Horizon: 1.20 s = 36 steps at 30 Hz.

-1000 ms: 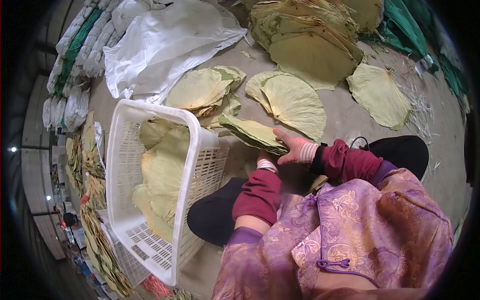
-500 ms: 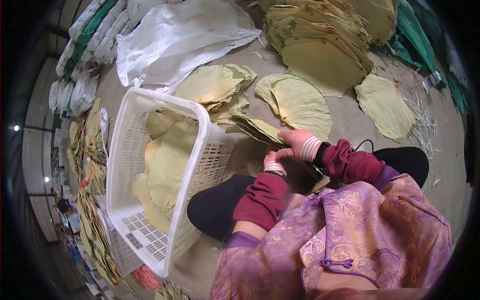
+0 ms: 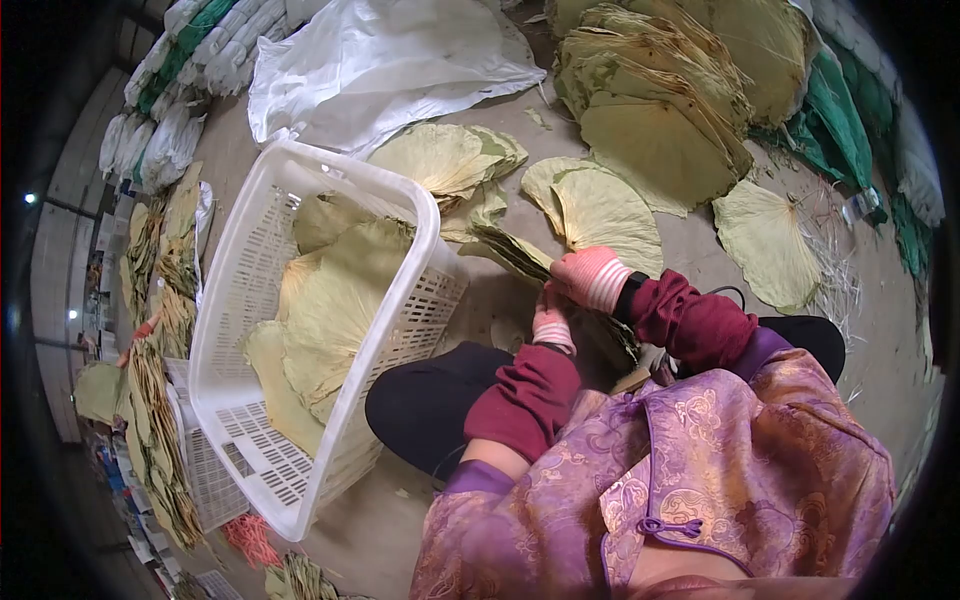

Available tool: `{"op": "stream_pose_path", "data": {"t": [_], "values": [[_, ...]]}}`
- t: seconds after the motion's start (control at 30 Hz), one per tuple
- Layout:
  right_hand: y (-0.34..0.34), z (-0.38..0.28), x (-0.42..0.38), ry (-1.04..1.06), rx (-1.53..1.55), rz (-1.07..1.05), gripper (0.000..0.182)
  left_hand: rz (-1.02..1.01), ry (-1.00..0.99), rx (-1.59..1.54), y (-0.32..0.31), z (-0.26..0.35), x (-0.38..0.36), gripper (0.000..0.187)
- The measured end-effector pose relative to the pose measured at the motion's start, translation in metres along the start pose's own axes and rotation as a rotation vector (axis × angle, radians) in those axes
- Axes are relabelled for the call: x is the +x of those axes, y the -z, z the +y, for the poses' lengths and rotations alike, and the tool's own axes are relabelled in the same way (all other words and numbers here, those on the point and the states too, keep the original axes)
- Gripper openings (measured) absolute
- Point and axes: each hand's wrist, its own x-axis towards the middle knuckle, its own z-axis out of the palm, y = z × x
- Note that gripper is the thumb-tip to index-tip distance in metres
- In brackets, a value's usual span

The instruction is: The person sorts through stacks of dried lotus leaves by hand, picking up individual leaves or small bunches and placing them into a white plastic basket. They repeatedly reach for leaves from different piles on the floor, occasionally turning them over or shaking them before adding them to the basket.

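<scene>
Fingers (image 3: 568, 268) of the right hand (image 3: 592, 278) are curled over the edge of the bundle of leaves (image 3: 515, 250), where a second ago they lay spread; the left hand (image 3: 552, 325) has come up close beneath them (whether it grips leaves too, I cannot tell). The bundle, between the basket (image 3: 428, 212) and the fanned leaves (image 3: 612, 215) on the floor, now tilts nearly edge-on to the camera, so it seems better secured, pinched rather than merely steadied.
</scene>
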Motion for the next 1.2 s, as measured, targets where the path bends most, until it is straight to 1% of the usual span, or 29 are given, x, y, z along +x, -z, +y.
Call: {"op": "stream_pose_path", "data": {"t": [0.1, 0.17, 0.2, 0.23, 0.27, 0.3, 0.33, 0.37, 0.4, 0.43, 0.47, 0.5, 0.53, 0.57, 0.6, 0.63, 0.67, 0.7, 0.77, 0.8, 0.83, 0.87, 0.9, 0.93, 0.97, 1.03, 1.1, 1.17, 1.2], "values": [[-0.005, 0.004, -0.001, 0.074, 0.060, 0.116, 0.035, -0.131, 0.003, -0.181, -0.001, 0.001, -0.006, 0.038], [0.002, 0.000, -0.004, 0.041, 0.111, 0.130, 0.035, 0.114, -0.188, 0.735, -0.045, -0.001, -0.064, 0.037], [0.006, -0.002, -0.007, 0.004, 0.166, 0.146, 0.035, 0.116, -0.184, 0.737, -0.034, -0.002, -0.058, 0.037], [0.008, -0.001, -0.008, -0.001, 0.168, 0.149, 0.035, 0.025, -0.295, 0.769, -0.014, -0.002, -0.042, 0.039], [0.012, 0.002, -0.009, 0.013, 0.437, 0.231, 0.035, -0.069, -0.407, 0.796, -0.008, -0.001, -0.036, 0.040], [0.015, 0.005, -0.011, 0.027, 0.707, 0.310, 0.035, -0.069, -0.405, 0.798, -0.002, 0.004, -0.031, 0.040], [0.034, -0.002, -0.017, 0.014, 0.932, 0.325, 0.035, -0.105, -0.415, 1.114, -0.002, 0.016, -0.031, 0.042], [0.053, -0.003, -0.023, -0.011, 1.002, 0.313, 0.034, -0.142, -0.418, 1.431, 0.000, 0.022, -0.031, 0.044], [0.068, -0.002, -0.027, -0.048, 1.067, 0.367, 0.032, -0.142, -0.415, 1.435, 0.006, 0.023, -0.025, 0.044], [0.089, 0.003, -0.032, -0.048, 1.130, 0.406, 0.031, -0.251, -0.416, 1.338, 0.012, 0.025, -0.017, 0.045], [0.117, 0.008, -0.045, -0.136, 1.218, 0.404, 0.025, -0.355, -0.415, 1.238, 0.017, 0.025, -0.013, 0.046], [0.135, 0.008, -0.057, -0.053, 1.078, 0.628, 0.026, -0.354, -0.409, 1.242, 0.014, 0.023, -0.014, 0.046], [0.148, 0.028, -0.063, 0.096, 0.975, 0.799, 0.029, -0.398, -0.168, 0.812, 0.005, 0.019, -0.017, 0.047], [0.178, 0.037, -0.086, 0.105, 0.979, 0.749, 0.038, -0.421, 0.066, 0.377, -0.004, 0.014, -0.025, 0.048], [0.180, 0.078, -0.093, 0.400, 0.882, 0.854, 0.047, -0.420, 0.072, 0.382, -0.017, 0.010, -0.045, 0.048], [0.205, 0.081, -0.112, 0.085, 1.052, 0.835, 0.055, -0.306, 0.083, 0.339, -0.034, 0.006, -0.075, 0.055], [0.217, 0.084, -0.118, 0.130, 1.161, 1.022, 0.042, -0.192, 0.094, 0.297, -0.044, 0.002, -0.091, 0.063], [0.228, 0.093, -0.127, 0.123, 1.159, 1.031, 0.042, -0.192, 0.101, 0.305, -0.037, 0.002, -0.080, 0.063], [0.245, 0.115, -0.147, -0.114, 1.117, 0.993, 0.027, 0.016, -0.361, 0.770, -0.019, 0.004, -0.051, 0.074], [0.252, 0.116, -0.154, -0.124, 1.115, 1.001, 0.027, -0.109, -0.389, 0.873, -0.043, 0.000, -0.078, 0.085], [0.259, 0.116, -0.160, -0.091, 0.844, 0.830, 0.025, -0.112, -0.380, 0.881, -0.053, 0.002, -0.085, 0.085], [0.262, 0.117, -0.163, -0.058, 0.576, 0.653, 0.022, 0.084, -0.346, 1.170, -0.060, 0.005, -0.089, 0.095], [0.257, 0.116, -0.159, -0.067, 0.575, 0.659, 0.022, 0.289, -0.307, 1.452, -0.064, 0.004, -0.089, 0.106], [0.242, 0.114, -0.147, -0.041, 0.323, 0.672, 0.020, 0.248, -0.415, 1.411, -0.033, 0.009, -0.053, 0.117], [0.225, 0.112, -0.134, -0.017, 0.073, 0.677, 0.019, 0.243, -0.413, 1.422, -0.033, 0.007, -0.055, 0.117], [0.180, 0.108, -0.103, 0.023, 0.419, 0.566, 0.017, 0.119, -0.552, 1.354, -0.038, 0.003, -0.063, 0.118], [0.128, 0.121, -0.071, 0.264, 0.360, 0.559, 0.015, 0.119, -0.511, 1.316, -0.030, 0.002, -0.053, 0.117], [0.086, 0.112, -0.051, 0.258, 0.580, 0.515, 0.022, 0.088, -0.506, 1.242, -0.033, -0.002, -0.054, 0.117], [0.063, 0.114, -0.039, 0.226, 0.579, 0.469, 0.022, 0.095, -0.500, 1.277, -0.043, -0.004, -0.064, 0.116]]}}
